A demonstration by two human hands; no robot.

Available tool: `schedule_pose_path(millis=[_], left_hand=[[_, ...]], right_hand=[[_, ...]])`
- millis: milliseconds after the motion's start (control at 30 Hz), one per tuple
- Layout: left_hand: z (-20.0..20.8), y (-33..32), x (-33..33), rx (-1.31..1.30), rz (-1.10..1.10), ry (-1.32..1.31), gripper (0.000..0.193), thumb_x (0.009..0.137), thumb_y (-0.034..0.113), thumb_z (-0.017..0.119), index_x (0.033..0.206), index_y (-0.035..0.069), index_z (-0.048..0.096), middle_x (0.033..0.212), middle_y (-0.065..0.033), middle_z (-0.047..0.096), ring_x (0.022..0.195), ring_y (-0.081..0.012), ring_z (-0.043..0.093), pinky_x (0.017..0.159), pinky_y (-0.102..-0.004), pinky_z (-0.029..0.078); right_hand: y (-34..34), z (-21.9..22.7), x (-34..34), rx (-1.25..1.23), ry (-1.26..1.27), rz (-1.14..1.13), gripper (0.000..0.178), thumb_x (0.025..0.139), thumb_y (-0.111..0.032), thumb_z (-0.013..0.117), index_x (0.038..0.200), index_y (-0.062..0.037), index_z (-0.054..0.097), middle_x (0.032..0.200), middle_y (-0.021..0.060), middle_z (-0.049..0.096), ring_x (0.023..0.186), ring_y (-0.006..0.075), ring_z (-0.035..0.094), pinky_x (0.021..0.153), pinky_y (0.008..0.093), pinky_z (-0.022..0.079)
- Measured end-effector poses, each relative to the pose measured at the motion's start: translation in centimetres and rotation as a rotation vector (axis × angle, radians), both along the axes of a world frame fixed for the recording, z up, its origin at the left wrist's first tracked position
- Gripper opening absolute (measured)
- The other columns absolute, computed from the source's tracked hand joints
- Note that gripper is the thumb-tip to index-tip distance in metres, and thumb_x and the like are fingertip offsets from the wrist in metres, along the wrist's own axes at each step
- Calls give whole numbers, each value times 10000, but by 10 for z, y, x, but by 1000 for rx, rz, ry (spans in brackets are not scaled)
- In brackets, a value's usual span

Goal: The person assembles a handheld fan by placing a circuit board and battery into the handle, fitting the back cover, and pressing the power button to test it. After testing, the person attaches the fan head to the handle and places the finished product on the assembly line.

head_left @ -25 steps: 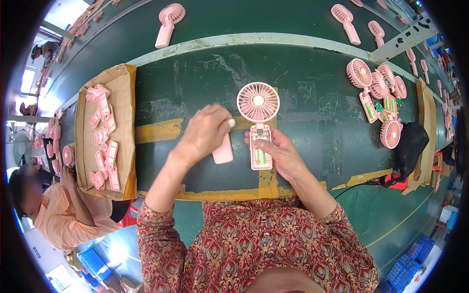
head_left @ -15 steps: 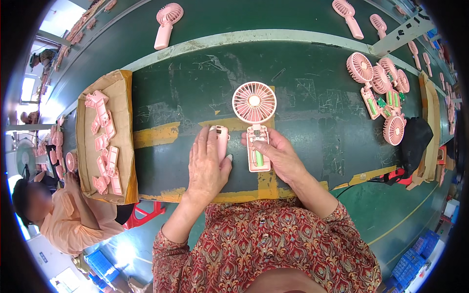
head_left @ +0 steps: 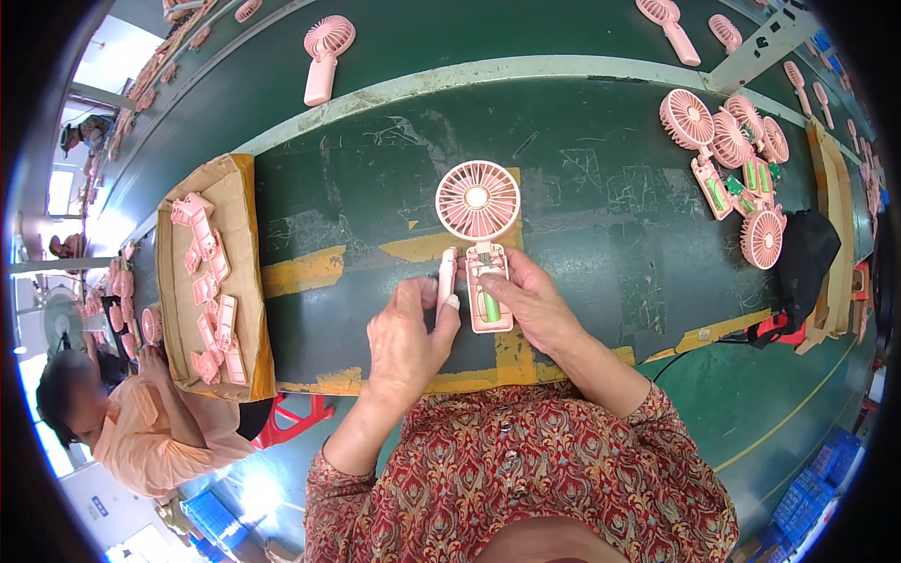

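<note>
In front of me lies a pink handheld fan (head_left: pixel 478 200), its handle opened up so that a green battery (head_left: pixel 491 307) and a small circuit board show inside. My right hand (head_left: pixel 537 305) grips this handle from the right, thumb laid across the battery. Just left of the handle, my left hand (head_left: pixel 410 333) pinches a pink handle cover (head_left: pixel 447 279) between thumb and fingers. The cover is turned on its edge, close beside the fan's handle. Part of the left fingers is hidden behind the hand.
A cardboard tray (head_left: pixel 260 281) of pink cover pieces stands at left. Several open pink fans (head_left: pixel 732 155) are heaped at far right, near a black cloth (head_left: pixel 809 258). Finished-looking fans (head_left: pixel 321 75) lie beyond the metal rail (head_left: pixel 422 80). A co-worker (head_left: pixel 155 422) sits at left.
My left hand has lifted the cover, tipped it on edge and brought it right, close to the fan's handle. My right hand keeps its hold on the fan.
</note>
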State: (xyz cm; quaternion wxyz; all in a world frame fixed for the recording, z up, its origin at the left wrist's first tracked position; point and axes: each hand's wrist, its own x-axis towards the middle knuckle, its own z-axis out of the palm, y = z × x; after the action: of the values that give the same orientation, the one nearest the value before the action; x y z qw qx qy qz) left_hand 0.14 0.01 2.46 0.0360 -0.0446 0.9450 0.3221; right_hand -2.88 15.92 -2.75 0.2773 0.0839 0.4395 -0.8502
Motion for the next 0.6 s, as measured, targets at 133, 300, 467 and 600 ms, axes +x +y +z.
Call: schedule_pose_path(millis=[133,300,467,600], left_hand=[[-13,-4,-3,-287,-99,295,219,723,33,621,937,19,581,887,-148,588,763,-333,604,636,-423,493],[-7,-28,-13,-551,-101,316,440,711,63,658,1131,7,539,1037,-159,538,933,-323,535,782,-400,461],[-11,-24,2,-343,-168,149,590,709,171,717,1196,-43,463,1102,-208,507,1005,-376,497,825,-423,450],[-8,-29,0,-347,-74,30,461,681,163,721,1050,-38,530,1022,-197,538,951,-365,533,790,-427,465]], right_hand=[[1,0,1,12,4,-4,326,919,-66,513,1225,2,426,1111,78,581,941,105,577,782,243,503],[3,1,-1,-14,-8,15,330,924,-56,492,1238,9,414,1160,104,568,1015,131,563,836,257,490],[2,4,-2,7,-24,54,335,925,-39,472,1248,18,404,1200,131,557,1114,176,542,904,282,474],[2,1,0,-15,1,19,337,923,-49,482,1246,13,408,1210,126,550,1069,154,557,879,278,482]])
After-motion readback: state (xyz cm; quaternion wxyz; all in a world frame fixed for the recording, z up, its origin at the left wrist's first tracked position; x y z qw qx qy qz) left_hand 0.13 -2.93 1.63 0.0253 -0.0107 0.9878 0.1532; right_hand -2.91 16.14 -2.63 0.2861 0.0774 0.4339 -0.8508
